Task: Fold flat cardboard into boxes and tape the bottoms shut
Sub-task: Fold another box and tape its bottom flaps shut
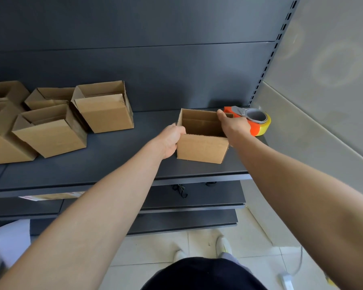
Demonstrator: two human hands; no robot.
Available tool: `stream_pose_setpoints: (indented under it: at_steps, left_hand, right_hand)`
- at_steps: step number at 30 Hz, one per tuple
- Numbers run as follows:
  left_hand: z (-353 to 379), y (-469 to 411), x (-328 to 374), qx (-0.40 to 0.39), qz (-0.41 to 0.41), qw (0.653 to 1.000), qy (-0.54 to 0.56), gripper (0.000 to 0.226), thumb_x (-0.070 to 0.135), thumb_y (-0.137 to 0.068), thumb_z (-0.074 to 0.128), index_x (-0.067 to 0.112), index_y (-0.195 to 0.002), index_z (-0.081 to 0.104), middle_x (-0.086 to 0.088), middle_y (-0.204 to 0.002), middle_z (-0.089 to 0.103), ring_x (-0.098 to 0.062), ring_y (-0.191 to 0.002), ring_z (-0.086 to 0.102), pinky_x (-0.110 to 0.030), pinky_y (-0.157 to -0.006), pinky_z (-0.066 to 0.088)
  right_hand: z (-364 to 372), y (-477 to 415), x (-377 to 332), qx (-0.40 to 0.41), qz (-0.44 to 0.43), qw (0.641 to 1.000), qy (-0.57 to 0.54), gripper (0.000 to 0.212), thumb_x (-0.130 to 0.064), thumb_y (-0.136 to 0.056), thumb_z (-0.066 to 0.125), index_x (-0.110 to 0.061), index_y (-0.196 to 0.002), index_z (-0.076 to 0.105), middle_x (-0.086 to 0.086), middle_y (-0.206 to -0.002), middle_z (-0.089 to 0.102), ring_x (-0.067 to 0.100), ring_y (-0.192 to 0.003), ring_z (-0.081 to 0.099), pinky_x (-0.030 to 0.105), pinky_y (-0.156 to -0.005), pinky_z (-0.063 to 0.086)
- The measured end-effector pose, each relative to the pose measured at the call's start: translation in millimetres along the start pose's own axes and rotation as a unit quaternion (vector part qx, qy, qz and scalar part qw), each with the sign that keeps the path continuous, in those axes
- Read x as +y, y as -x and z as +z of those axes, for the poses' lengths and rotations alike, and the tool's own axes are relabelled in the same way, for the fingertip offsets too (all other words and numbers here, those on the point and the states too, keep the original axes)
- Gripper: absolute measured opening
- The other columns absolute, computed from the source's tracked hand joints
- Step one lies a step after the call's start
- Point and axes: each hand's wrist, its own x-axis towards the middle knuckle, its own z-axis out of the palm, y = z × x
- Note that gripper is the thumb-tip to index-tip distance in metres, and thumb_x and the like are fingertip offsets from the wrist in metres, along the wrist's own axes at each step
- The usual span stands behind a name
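Box: small open brown cardboard box, upright on dark grey metal shelf, between both hands.
Left hand: fingers curled round its left wall.
Right hand: grips its right rim.
Tape: orange dispenser with yellow roll, just behind right hand.

No text, label, brand or number can be read anywhere in view. The only print of any kind is on a flat pale sheet lying just under the near edge of the dark grey metal shelf, at the left. It bears reddish marks that are too blurred to make out.
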Motion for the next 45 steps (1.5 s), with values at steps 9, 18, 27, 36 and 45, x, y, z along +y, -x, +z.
stream_pose_setpoints:
  at_steps: [9, 18, 27, 36, 45]
  left_hand:
    - [11, 3, -5, 0.089, -0.006, 0.995, 0.045, 0.031, 0.028, -0.096, 0.05, 0.016, -0.124, 0.05, -0.008, -0.108, 0.059, -0.019, -0.088, 0.057, -0.032, -0.078, 0.047]
    - [14, 16, 6, 0.196, 0.023, 0.975, 0.106, 0.06, 0.059, -0.089, 0.05, 0.023, -0.136, 0.041, -0.002, -0.124, 0.054, -0.022, -0.11, 0.054, -0.043, -0.101, 0.045]
    - [-13, 31, 3, 0.297, 0.056, 0.944, 0.134, 0.079, 0.063, -0.081, 0.056, 0.02, -0.144, 0.036, 0.0, -0.142, 0.045, -0.023, -0.127, 0.045, -0.045, -0.108, 0.037]
    - [-88, 46, 3, 0.364, 0.077, 0.906, 0.202, 0.075, 0.057, -0.082, 0.06, 0.022, -0.144, 0.035, -0.002, -0.14, 0.048, -0.024, -0.125, 0.047, -0.046, -0.108, 0.037]
    - [-202, 52, 8, 0.351, 0.064, 0.922, 0.154, 0.07, 0.056, -0.087, 0.055, 0.019, -0.143, 0.036, -0.005, -0.143, 0.045, -0.027, -0.128, 0.044, -0.047, -0.109, 0.036]
  right_hand:
    - [-7, -3, -8, -0.073, 0.028, 0.994, -0.073, 0.069, -0.065, -0.093, 0.03, -0.014, -0.137, 0.039, 0.007, -0.128, 0.051, 0.026, -0.115, 0.051, 0.041, -0.101, 0.043]
    - [-17, -7, -16, -0.168, 0.035, 0.97, -0.174, 0.056, -0.066, -0.089, 0.035, -0.022, -0.119, 0.052, 0.007, -0.114, 0.061, 0.029, -0.104, 0.06, 0.046, -0.091, 0.052]
    - [7, 7, -33, -0.26, -0.001, 0.951, -0.17, 0.058, -0.064, -0.092, 0.036, -0.016, -0.12, 0.053, 0.007, -0.112, 0.066, 0.026, -0.102, 0.064, 0.042, -0.094, 0.051]
    - [73, 49, -62, -0.316, -0.029, 0.936, -0.152, 0.057, -0.062, -0.093, 0.037, -0.015, -0.122, 0.05, 0.01, -0.117, 0.064, 0.026, -0.106, 0.063, 0.042, -0.096, 0.051]
    - [167, 96, -87, -0.324, -0.013, 0.93, -0.171, 0.056, -0.06, -0.093, 0.04, -0.016, -0.126, 0.052, 0.007, -0.117, 0.064, 0.024, -0.107, 0.061, 0.04, -0.099, 0.049]
